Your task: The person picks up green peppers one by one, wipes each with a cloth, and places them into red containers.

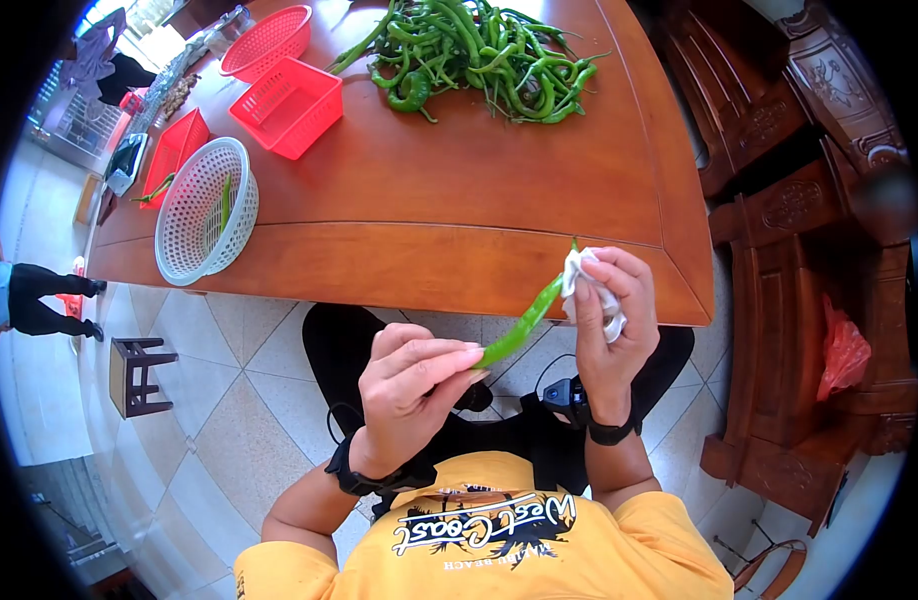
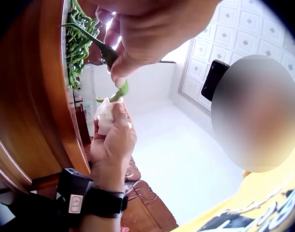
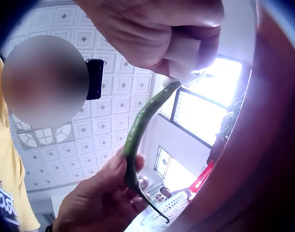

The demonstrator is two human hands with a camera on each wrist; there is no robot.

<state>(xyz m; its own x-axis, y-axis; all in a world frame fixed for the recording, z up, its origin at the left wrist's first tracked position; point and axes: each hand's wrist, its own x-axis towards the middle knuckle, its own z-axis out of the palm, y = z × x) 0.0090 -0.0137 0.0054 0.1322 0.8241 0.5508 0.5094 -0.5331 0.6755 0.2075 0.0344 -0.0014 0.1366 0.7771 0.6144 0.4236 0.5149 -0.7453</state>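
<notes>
A long green chili pepper (image 1: 524, 330) is held slantwise between both hands, just in front of the table edge. My left hand (image 1: 416, 378) pinches it near the stem end with thumb and fingers; the thin curved stem shows in both wrist views. The right hand (image 1: 619, 305) grips a crumpled white cloth (image 1: 582, 272) around the other end, and the pepper's tip pokes out past the cloth. In the right wrist view, light spots dot the pepper's skin (image 3: 141, 121).
A big heap of green peppers (image 1: 469, 55) lies at the table's far side. A white colander (image 1: 207, 215) with a pepper inside stands at the left, near red baskets (image 1: 289, 105). Carved wooden furniture (image 1: 779, 290) is on the right; a small stool (image 1: 139, 377) stands on the floor.
</notes>
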